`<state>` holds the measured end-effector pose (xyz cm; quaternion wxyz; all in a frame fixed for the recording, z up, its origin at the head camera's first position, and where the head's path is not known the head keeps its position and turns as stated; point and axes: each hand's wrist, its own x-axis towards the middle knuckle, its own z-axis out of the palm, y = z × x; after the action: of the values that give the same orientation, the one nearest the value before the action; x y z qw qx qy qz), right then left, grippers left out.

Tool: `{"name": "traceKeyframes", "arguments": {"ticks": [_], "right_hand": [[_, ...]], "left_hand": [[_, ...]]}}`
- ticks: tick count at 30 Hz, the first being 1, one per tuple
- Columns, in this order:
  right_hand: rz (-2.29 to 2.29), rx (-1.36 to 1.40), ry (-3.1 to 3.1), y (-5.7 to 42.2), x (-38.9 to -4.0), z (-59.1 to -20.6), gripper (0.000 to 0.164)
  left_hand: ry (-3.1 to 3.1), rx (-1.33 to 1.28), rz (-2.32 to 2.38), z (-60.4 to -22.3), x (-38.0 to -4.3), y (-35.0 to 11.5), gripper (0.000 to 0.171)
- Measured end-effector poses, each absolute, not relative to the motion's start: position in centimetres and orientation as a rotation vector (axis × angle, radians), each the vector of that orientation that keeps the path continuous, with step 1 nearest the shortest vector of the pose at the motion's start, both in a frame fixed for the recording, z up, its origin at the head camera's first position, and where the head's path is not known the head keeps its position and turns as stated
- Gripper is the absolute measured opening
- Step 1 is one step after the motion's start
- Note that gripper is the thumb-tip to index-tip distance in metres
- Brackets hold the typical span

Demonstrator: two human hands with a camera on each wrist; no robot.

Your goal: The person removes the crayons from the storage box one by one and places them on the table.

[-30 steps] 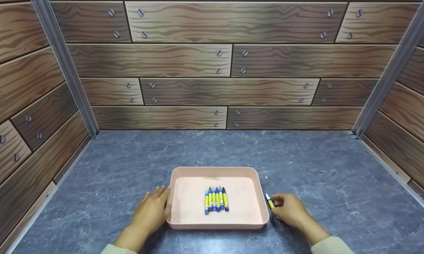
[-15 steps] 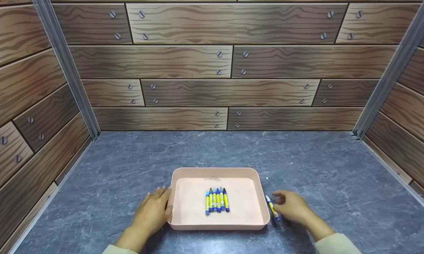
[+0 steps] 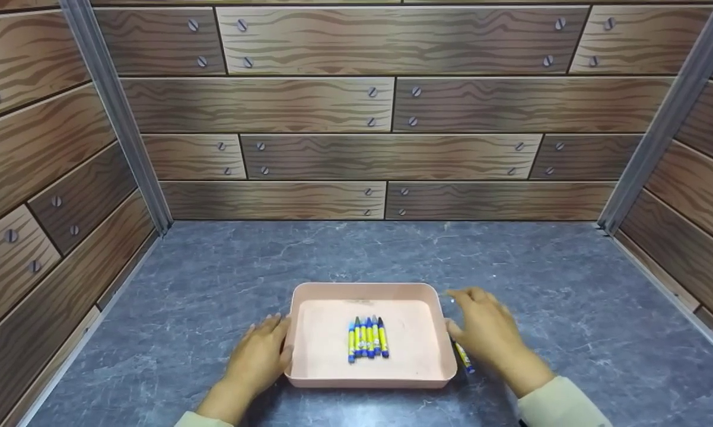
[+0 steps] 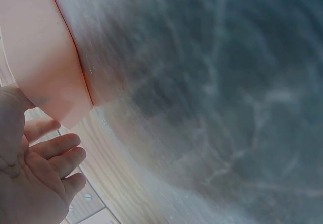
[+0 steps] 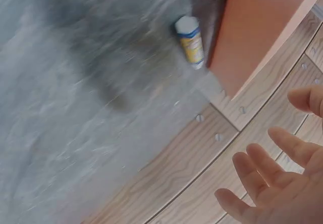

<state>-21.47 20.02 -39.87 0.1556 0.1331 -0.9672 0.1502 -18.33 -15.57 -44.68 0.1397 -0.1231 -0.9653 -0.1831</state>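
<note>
A shallow pink tray (image 3: 371, 383) stands on the table in the head view. Several crayons (image 3: 368, 341) with yellow wrappers and blue ends lie side by side in its middle. My left hand (image 3: 254, 356) rests against the tray's left side; the left wrist view shows the thumb at the wall and the fingers loosely bent. Spread over the right rim is my right hand (image 3: 484, 326), holding nothing. One more crayon (image 5: 192, 45), white-ended with a yellow wrapper, lies on the table along the tray's right wall; in the head view the right hand partly covers it.
The dark marbled tabletop (image 3: 244, 255) runs back to a wood-patterned wall (image 3: 386, 157). Similar panels (image 3: 95, 249) rise on the left and right, with grey posts (image 3: 119, 118) at the back corners. Pale sleeves (image 3: 561, 403) cover both forearms.
The right hand has let go of the single crayon, leaving it beside the tray, then spread its fingers and moved forward to the right rim. The left hand stays put.
</note>
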Motion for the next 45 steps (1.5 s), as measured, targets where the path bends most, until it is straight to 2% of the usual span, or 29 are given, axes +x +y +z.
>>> {"name": "traceKeyframes", "arguments": {"ticks": [17, 26, 35, 45], "right_hand": [[0.502, 0.451, -2.797, 13.7, -21.7, -42.1, 0.049], [0.521, 0.494, -2.81, 12.4, -21.9, -43.5, 0.043], [0.649, 0.401, -2.897, 11.3, -22.5, -44.1, 0.038], [0.875, 0.404, -2.914, 10.9, -23.1, -44.3, 0.041]], "left_hand": [[-2.817, -0.328, -0.553, -44.6, -18.3, -15.7, 0.048], [-2.818, -0.338, -0.544, -44.6, -18.3, -15.7, 0.048], [-2.813, -0.34, -0.543, -44.8, -18.5, -15.8, 0.048], [-2.816, -0.34, -0.552, -44.7, -18.2, -15.8, 0.048]]}}
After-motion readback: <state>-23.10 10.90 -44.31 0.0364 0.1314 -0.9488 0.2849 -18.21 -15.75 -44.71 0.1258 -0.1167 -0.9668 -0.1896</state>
